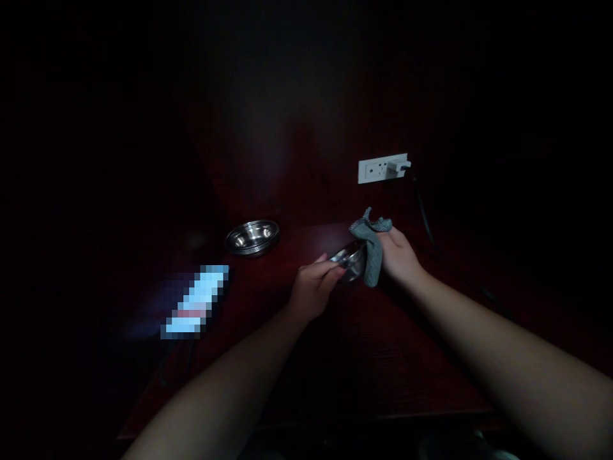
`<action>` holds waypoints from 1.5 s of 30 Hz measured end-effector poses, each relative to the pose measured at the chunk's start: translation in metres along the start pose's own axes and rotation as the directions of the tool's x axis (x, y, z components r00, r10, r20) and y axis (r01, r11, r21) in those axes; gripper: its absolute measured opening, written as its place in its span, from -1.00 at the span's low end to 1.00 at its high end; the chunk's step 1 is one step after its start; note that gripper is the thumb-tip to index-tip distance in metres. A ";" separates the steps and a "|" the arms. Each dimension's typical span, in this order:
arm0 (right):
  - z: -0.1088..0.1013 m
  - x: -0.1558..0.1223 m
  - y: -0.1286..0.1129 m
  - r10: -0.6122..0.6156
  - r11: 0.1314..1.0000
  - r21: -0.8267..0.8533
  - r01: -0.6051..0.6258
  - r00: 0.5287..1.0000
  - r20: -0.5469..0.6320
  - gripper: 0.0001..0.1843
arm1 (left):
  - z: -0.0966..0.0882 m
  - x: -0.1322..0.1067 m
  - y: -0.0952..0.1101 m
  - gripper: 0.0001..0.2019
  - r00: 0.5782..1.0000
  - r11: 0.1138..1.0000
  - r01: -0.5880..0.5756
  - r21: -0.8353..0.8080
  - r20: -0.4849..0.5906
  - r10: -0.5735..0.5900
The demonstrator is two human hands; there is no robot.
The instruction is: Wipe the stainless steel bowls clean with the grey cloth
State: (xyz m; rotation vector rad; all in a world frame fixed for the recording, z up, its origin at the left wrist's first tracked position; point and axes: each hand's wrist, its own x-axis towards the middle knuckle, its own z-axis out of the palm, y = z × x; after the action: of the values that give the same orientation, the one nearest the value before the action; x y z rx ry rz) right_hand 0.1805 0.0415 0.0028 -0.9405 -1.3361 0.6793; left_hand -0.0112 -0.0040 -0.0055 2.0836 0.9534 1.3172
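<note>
In dim light my left hand (313, 287) grips a small shiny metal bowl (349, 260) by its near rim, holding it tilted above a dark red wooden table (364, 345). My right hand (400, 255) is closed on a grey-green cloth (371, 246), which drapes against the bowl's right side. A short stack of similar metal bowls (252, 236) rests on the table to the left, apart from both hands.
A glowing, blurred-out phone screen (195, 301) lies on the table's left part. A white wall socket (380, 169) with a white plug (399, 167) sits on the dark back panel, its black cable (424, 214) running down to the right. Surroundings are nearly black.
</note>
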 end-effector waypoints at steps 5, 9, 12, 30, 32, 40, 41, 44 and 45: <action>0.000 -0.004 0.002 -0.086 0.988 -0.123 0.091 0.995 0.047 -0.76 | 0.004 0.001 0.004 -0.62 0.978 0.969 0.182 -0.165 -0.071 -0.196; 0.001 -0.006 -0.002 -0.160 0.962 -0.204 0.181 0.980 0.115 -0.78 | 0.010 0.004 -0.001 -0.61 0.925 0.867 0.290 -0.405 -0.113 -0.362; 0.002 -0.008 -0.007 -0.171 0.949 -0.241 0.203 0.974 0.147 -0.79 | 0.016 0.006 -0.010 -0.56 0.878 0.775 0.309 -0.551 -0.148 -0.456; 0.007 -0.017 -0.012 -0.127 0.936 -0.259 0.239 0.914 0.385 -0.77 | 0.029 0.011 -0.002 -0.58 0.657 0.424 0.405 -0.810 -0.065 -0.751; 0.009 -0.018 -0.012 -0.166 0.926 -0.248 0.284 0.897 0.409 -0.77 | 0.030 0.010 -0.002 -0.58 0.663 0.401 0.417 -0.816 -0.029 -0.748; 0.011 -0.020 -0.010 -0.227 0.865 -0.304 0.399 0.852 0.471 -0.78 | 0.031 0.010 -0.002 -0.59 0.661 0.368 0.432 -0.823 0.012 -0.751; 0.011 -0.020 -0.010 -0.230 0.860 -0.311 0.404 0.852 0.471 -0.77 | 0.031 0.010 -0.003 -0.59 0.665 0.370 0.432 -0.822 0.014 -0.746; 0.012 -0.020 -0.012 -0.215 0.848 -0.347 0.400 0.859 0.465 -0.76 | 0.032 0.009 -0.006 -0.58 0.678 0.372 0.432 -0.821 0.024 -0.735; 0.012 -0.021 -0.012 -0.200 0.845 -0.364 0.391 0.864 0.463 -0.76 | 0.032 0.009 -0.007 -0.57 0.675 0.373 0.437 -0.819 0.024 -0.738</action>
State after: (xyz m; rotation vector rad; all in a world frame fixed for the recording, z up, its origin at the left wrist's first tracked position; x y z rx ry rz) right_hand 0.1643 0.0201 0.0029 -0.9425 -2.0325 0.3254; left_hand 0.0182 0.0056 -0.0183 0.6875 0.9071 1.3357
